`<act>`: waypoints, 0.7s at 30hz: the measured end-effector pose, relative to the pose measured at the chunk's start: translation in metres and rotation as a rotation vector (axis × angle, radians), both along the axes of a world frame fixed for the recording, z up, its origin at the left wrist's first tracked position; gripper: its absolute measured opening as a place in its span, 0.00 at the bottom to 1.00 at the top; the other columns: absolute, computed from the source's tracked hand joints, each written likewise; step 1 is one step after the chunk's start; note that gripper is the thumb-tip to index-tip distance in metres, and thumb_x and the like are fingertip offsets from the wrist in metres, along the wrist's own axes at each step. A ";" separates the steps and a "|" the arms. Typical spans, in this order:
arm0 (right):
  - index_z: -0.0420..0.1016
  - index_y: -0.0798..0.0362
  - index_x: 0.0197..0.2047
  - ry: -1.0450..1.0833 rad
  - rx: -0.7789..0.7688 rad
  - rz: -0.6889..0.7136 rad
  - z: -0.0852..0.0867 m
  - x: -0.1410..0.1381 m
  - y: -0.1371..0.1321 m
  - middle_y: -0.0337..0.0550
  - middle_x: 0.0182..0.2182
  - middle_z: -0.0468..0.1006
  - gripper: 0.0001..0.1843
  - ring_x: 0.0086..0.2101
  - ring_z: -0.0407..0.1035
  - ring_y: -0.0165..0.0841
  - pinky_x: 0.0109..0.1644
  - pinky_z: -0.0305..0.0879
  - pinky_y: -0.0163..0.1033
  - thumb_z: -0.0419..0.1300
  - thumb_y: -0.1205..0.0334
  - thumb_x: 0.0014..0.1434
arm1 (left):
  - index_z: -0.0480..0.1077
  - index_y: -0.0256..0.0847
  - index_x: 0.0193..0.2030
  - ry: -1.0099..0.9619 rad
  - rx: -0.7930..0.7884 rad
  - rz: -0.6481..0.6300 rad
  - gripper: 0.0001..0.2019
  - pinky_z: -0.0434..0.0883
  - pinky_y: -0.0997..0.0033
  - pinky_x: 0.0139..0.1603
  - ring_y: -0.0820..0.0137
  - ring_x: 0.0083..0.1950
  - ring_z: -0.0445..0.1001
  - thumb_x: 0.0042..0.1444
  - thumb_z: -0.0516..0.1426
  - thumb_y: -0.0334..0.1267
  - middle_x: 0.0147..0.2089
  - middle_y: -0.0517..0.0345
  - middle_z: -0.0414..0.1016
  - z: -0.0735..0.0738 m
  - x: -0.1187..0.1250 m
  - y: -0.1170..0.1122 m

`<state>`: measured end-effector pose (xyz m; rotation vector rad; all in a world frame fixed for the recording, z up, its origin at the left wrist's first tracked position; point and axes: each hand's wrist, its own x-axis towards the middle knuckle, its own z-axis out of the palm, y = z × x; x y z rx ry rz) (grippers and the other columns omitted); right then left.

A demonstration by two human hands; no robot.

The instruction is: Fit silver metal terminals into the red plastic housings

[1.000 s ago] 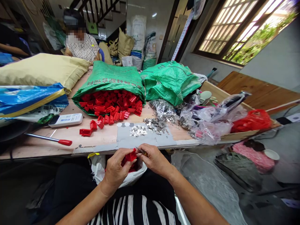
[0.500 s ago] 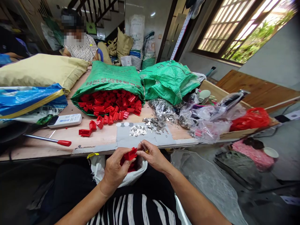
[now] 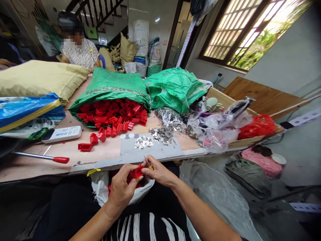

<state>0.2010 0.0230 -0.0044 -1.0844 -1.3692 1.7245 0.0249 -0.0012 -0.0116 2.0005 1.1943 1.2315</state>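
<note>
My left hand is closed around a small red plastic part, held over a white bag of red parts in my lap. My right hand pinches a thin metal tool with a yellow handle against that part. On the wooden table just ahead lies a pile of small silver metal pieces on a grey sheet. Behind it a green sack spills many red plastic parts.
A red-handled screwdriver and a white remote lie at the left. Yellow and blue sacks sit on the far left, a second green sack and clear plastic bags to the right. Another person sits across the table.
The view has shifted slightly, so the table appears further left. Both hands stay together at the red part; the right hand's tool tip has changed angle a little.
</note>
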 end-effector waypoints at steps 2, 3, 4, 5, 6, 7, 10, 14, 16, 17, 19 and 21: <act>0.57 0.51 0.35 0.049 -0.056 0.008 -0.002 0.000 -0.002 0.29 0.23 0.61 0.25 0.20 0.53 0.22 0.23 0.48 0.30 0.65 0.45 0.49 | 0.70 0.43 0.43 -0.019 -0.008 -0.016 0.08 0.72 0.71 0.38 0.69 0.38 0.75 0.55 0.58 0.34 0.38 0.57 0.76 -0.002 -0.001 -0.001; 0.57 0.51 0.35 0.070 -0.073 0.004 -0.004 0.000 -0.003 0.28 0.22 0.61 0.25 0.19 0.52 0.21 0.22 0.47 0.29 0.66 0.45 0.49 | 0.70 0.43 0.43 -0.029 -0.013 -0.021 0.08 0.72 0.70 0.38 0.68 0.39 0.75 0.55 0.58 0.35 0.39 0.57 0.76 -0.003 -0.002 -0.001; 0.57 0.51 0.35 0.088 -0.083 -0.002 -0.005 0.000 -0.004 0.27 0.22 0.60 0.25 0.19 0.52 0.21 0.22 0.47 0.29 0.66 0.46 0.49 | 0.70 0.43 0.43 -0.037 -0.022 -0.028 0.09 0.72 0.70 0.38 0.68 0.39 0.75 0.55 0.58 0.35 0.39 0.56 0.76 -0.004 -0.002 0.000; 0.57 0.51 0.35 0.102 -0.088 -0.009 -0.006 0.000 -0.004 0.27 0.21 0.60 0.25 0.18 0.52 0.20 0.22 0.47 0.29 0.66 0.46 0.49 | 0.70 0.43 0.43 -0.044 -0.035 -0.032 0.09 0.72 0.70 0.38 0.68 0.39 0.76 0.55 0.58 0.36 0.39 0.56 0.76 -0.005 -0.003 0.000; 0.57 0.52 0.35 0.110 -0.091 -0.011 -0.007 0.000 -0.005 0.27 0.22 0.61 0.24 0.18 0.52 0.20 0.22 0.47 0.29 0.66 0.47 0.49 | 0.70 0.43 0.43 -0.051 -0.052 -0.036 0.09 0.73 0.70 0.38 0.67 0.39 0.76 0.55 0.59 0.36 0.39 0.56 0.76 -0.006 -0.004 0.000; 0.57 0.52 0.35 0.115 -0.097 -0.009 -0.008 0.000 -0.005 0.27 0.22 0.61 0.24 0.19 0.53 0.20 0.22 0.48 0.28 0.66 0.47 0.49 | 0.70 0.43 0.43 -0.062 -0.069 -0.036 0.09 0.73 0.69 0.38 0.67 0.39 0.76 0.55 0.59 0.36 0.39 0.56 0.76 -0.007 -0.005 0.000; 0.59 0.52 0.35 0.127 -0.119 0.003 -0.011 0.002 -0.005 0.28 0.22 0.63 0.24 0.19 0.55 0.20 0.22 0.49 0.28 0.67 0.49 0.48 | 0.71 0.42 0.43 -0.115 -0.129 -0.038 0.10 0.74 0.68 0.39 0.65 0.39 0.76 0.53 0.60 0.36 0.39 0.55 0.77 -0.010 -0.006 0.000; 0.59 0.53 0.35 0.215 -0.174 0.022 -0.013 0.003 -0.005 0.29 0.21 0.63 0.24 0.19 0.54 0.20 0.22 0.48 0.28 0.69 0.51 0.47 | 0.72 0.42 0.42 -0.269 -0.258 -0.084 0.10 0.75 0.67 0.41 0.65 0.40 0.78 0.52 0.61 0.36 0.40 0.54 0.78 -0.012 -0.007 0.000; 0.59 0.52 0.35 0.272 -0.213 0.035 -0.014 0.002 -0.006 0.28 0.21 0.62 0.24 0.18 0.53 0.20 0.21 0.47 0.28 0.69 0.52 0.46 | 0.71 0.42 0.42 -0.364 -0.327 -0.112 0.10 0.75 0.67 0.43 0.65 0.41 0.78 0.51 0.61 0.36 0.41 0.54 0.78 -0.013 -0.007 0.001; 0.59 0.52 0.35 0.288 -0.225 0.038 -0.015 0.002 -0.006 0.28 0.20 0.62 0.24 0.18 0.53 0.20 0.21 0.46 0.28 0.69 0.52 0.46 | 0.71 0.42 0.42 -0.408 -0.359 -0.119 0.10 0.75 0.67 0.43 0.65 0.41 0.78 0.51 0.62 0.36 0.41 0.54 0.78 -0.013 -0.007 0.001; 0.59 0.52 0.35 0.284 -0.217 0.045 -0.015 0.002 -0.005 0.27 0.20 0.61 0.25 0.18 0.53 0.20 0.21 0.46 0.28 0.69 0.50 0.46 | 0.71 0.41 0.41 -0.480 -0.429 -0.129 0.11 0.76 0.68 0.42 0.66 0.40 0.78 0.49 0.63 0.36 0.39 0.55 0.79 -0.012 -0.007 0.003; 0.61 0.52 0.36 0.210 -0.183 0.078 -0.013 0.006 -0.001 0.28 0.20 0.63 0.24 0.18 0.55 0.21 0.21 0.47 0.28 0.68 0.47 0.47 | 0.71 0.40 0.40 -0.546 -0.502 -0.120 0.12 0.76 0.69 0.41 0.66 0.39 0.78 0.48 0.64 0.36 0.38 0.56 0.79 -0.011 -0.006 0.005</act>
